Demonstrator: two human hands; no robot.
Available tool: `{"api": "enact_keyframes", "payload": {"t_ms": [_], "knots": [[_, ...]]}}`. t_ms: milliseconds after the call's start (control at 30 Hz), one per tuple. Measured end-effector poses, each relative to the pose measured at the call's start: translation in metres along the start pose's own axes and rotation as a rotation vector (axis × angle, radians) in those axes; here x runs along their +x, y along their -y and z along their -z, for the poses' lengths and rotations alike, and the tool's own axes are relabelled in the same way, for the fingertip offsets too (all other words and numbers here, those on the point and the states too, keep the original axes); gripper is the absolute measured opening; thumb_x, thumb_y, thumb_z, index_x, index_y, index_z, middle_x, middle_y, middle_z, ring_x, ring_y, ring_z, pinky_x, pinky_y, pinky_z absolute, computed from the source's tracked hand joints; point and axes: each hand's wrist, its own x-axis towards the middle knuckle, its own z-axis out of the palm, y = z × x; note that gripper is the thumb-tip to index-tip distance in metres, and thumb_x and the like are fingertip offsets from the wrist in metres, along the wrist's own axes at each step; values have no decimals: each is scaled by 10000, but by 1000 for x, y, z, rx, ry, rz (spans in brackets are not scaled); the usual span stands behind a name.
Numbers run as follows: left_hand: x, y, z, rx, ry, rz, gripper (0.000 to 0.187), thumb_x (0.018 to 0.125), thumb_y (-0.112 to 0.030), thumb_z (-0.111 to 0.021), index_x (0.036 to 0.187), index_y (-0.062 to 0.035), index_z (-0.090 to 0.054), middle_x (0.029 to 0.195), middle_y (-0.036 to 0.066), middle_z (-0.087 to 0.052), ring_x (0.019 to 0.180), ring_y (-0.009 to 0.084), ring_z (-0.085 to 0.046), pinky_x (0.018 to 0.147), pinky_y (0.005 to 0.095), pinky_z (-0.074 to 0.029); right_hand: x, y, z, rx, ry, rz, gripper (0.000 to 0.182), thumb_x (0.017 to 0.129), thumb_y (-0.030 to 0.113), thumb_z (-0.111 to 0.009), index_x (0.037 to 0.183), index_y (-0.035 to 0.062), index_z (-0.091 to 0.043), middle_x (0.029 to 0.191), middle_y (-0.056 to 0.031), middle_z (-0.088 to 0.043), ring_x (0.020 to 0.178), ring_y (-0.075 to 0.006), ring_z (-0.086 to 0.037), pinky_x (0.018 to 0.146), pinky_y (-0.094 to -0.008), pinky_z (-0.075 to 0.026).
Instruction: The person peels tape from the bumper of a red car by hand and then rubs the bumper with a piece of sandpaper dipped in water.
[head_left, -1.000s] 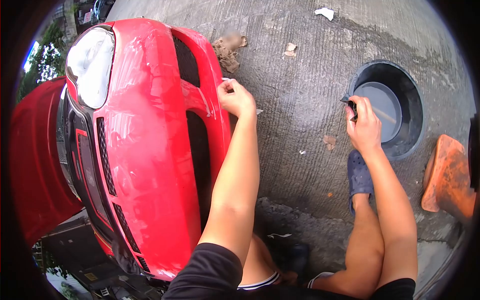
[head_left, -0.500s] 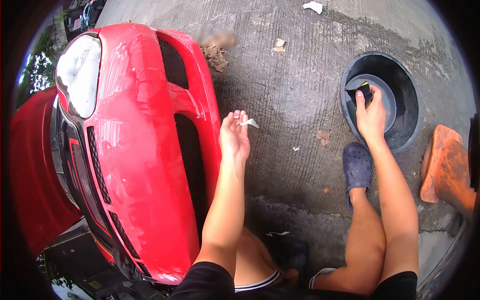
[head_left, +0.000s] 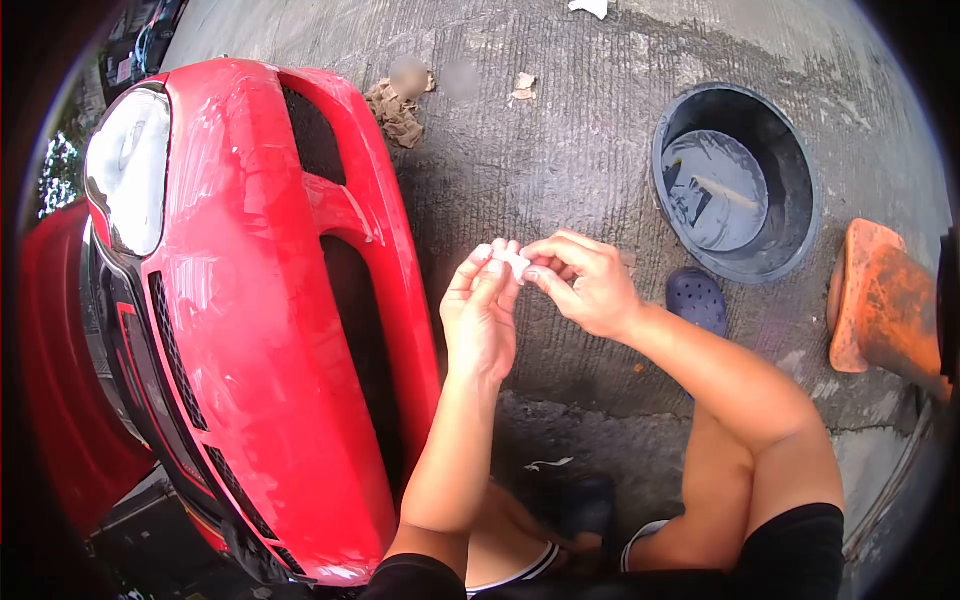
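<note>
- The white scrap (head_left: 514, 260) sits at the middle of your view, slightly toward 12 o'clock, above the concrete (head_left: 560, 140) and just to the 3 o'clock side of the bumper (head_left: 270, 330).
- Your left hand (head_left: 480, 310) holds the scrap from its 8 o'clock side, fingertips bunched against it and the palm turned up toward you.
- Your right hand (head_left: 585, 280) comes in from 3 o'clock; its thumb and forefinger pinch the same scrap, and the other fingers curl loosely behind.
- The two hands meet at the scrap, fingertips touching or nearly so; you cannot tell which.
- At 9 o'clock of your hands stands the red bumper, glossy, with a dark grille opening along the edge nearest you.
- The headlight (head_left: 125, 170) lies at the bumper's 10 o'clock end.
- At 2 o'clock, well apart from your hands, a black basin (head_left: 790, 200) rests on the concrete; water shows in it, with a dark piece (head_left: 690, 195) lying in the water.
- A blue clog (head_left: 697, 298) sits just at 3 o'clock of your right hand, near the basin's lower rim.
- An orange block (head_left: 880, 300) lies at the far 3 o'clock edge.
- A brown rag (head_left: 393, 112) lies at 11 o'clock, near the bumper's top corner.
- Small white bits (head_left: 590, 8) dot the concrete at 12 o'clock.
</note>
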Motion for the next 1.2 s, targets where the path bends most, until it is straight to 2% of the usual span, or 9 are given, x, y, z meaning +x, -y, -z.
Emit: {"api": "enact_keyframes", "payload": {"t_ms": [233, 400, 600, 667, 733, 800, 867, 933, 1200], "knots": [[-17, 11, 27, -17, 65, 165, 221, 1089, -91, -679, 1288, 3, -671, 1309, 138, -733, 1214, 220, -721, 1142, 420, -554, 2, 2, -14, -195, 47, 185, 136, 976, 144, -761, 1078, 55, -777, 1022, -105, -699, 845, -326, -758, 732, -449, -621], [-41, -8, 39, 104, 65, 118, 233, 1078, -138, -703, 1288, -38, -695, 1303, 138, -758, 1230, 264, -740, 1168, 471, -538, 6, 5, -27, -135, 106, 197, 108, 983, 109, -737, 1042, 28, -697, 1005, -122, -695, 837, -331, -749, 753, -432, -614], [-80, -80, 56, 532, -7, -218, 87, 1019, 2, -735, 994, -12, -652, 1020, 169, -789, 962, 245, -791, 995, 496, -650, 24, -17, -30, -80, 91, -55, 103, 959, 37, -702, 1052, 14, -664, 982, -156, -701, 865, -336, -749, 788, -438, -609], [-98, -130, 57, 748, 73, -452, 150, 1018, 15, -724, 910, -7, -622, 988, 179, -781, 978, 266, -792, 968, 469, -647, 25, -39, -18, -409, 220, -55, 103, 935, -1, -677, 1035, 15, -690, 1038, -179, -730, 930, -368, -759, 843, -466, -627], [-102, -189, 67, 1451, 145, -909, 229, 1008, -30, -743, 831, -1, -601, 977, 167, -779, 971, 319, -797, 989, 525, -621, 19, -71, -16, -674, 423, -163, 122, 924, -21, -657, 1020, 21, -719, 1085, -186, -733, 1023, -396, -750, 905, -498, -626], [-98, -254, 69, 2063, 171, -1200, 268, 1010, -61, -747, 796, 5, -598, 1037, 148, -787, 1065, 381, -783, 1054, 566, -570, 28, -61, -16, -727, 557, -288, 110, 933, -2, -657, 1005, 26, -735, 1106, -174, -730, 1100, -399, -732, 956, -505, -610], [-80, -303, 78, 2240, 119, -1263, 228, 1018, -68, -741, 842, 21, -627, 1161, 147, -779, 1235, 407, -723, 1118, 561, -518, 34, -55, -25, -699, 499, -262, 100, 949, 31, -659, 1014, 29, -736, 1091, -172, -729, 1091, -399, -733, 949, -515, -606], [-53, -318, 93, 1995, 2, -1218, 175, 1014, -53, -741, 883, 22, -652, 1272, 176, -752, 1347, 413, -655, 1150, 539, -489, 48, -58, -41, -607, 373, -109, 101, 950, 57, -682, 1031, 26, -733, 1036, -168, -736, 1019, -392, -739, 924, -511, -603], [-35, -317, 82, 2094, -23, -1070, 285, 909, -156, -848, 1027, 20, -658, 1451, 218, -672, 1422, 432, -584, 1186, 550, -449, 151, -60, -147, -348, 216, 166, 133, 960, 139, -706, 1007, 17, -728, 990, -172, -733, 958, -405, -734, 871, -502, -603]]}}
